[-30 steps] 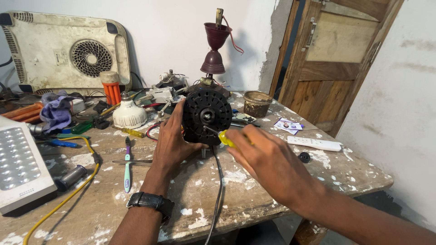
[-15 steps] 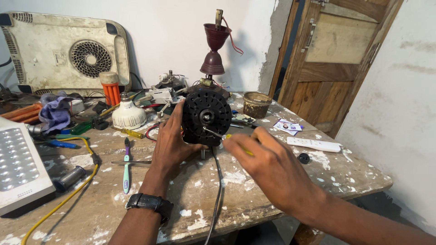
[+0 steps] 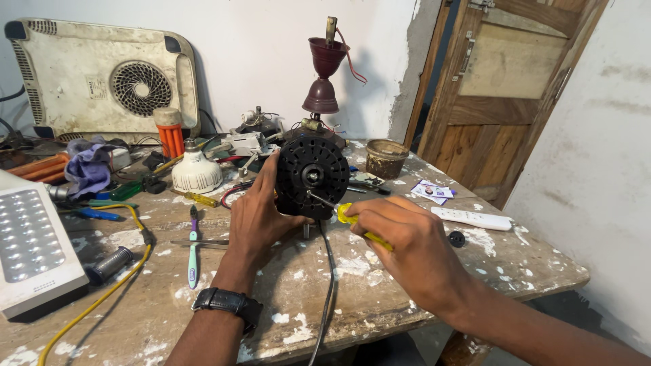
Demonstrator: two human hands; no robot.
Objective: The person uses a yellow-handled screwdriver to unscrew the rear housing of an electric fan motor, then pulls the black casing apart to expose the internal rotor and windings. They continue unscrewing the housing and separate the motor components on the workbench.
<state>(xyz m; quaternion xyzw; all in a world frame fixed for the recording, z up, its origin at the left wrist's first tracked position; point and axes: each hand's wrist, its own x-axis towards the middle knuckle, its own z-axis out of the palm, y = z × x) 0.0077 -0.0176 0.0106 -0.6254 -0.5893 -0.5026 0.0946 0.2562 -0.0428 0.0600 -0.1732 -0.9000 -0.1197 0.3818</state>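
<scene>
While the heavy, rigid motor (image 3: 312,177) is steadied on edge by left-hand (image 3: 256,215) fingers, a screwdriver (image 3: 354,218) is pinched by the right hand (image 3: 410,247).

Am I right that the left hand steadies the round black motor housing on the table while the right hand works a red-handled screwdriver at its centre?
Not quite: the screwdriver handle is yellow, not red, as the head view shows. The rest holds: the left hand steadies the round black motor housing on the paint-spattered wooden table, and the right hand works the screwdriver at its centre.
</scene>
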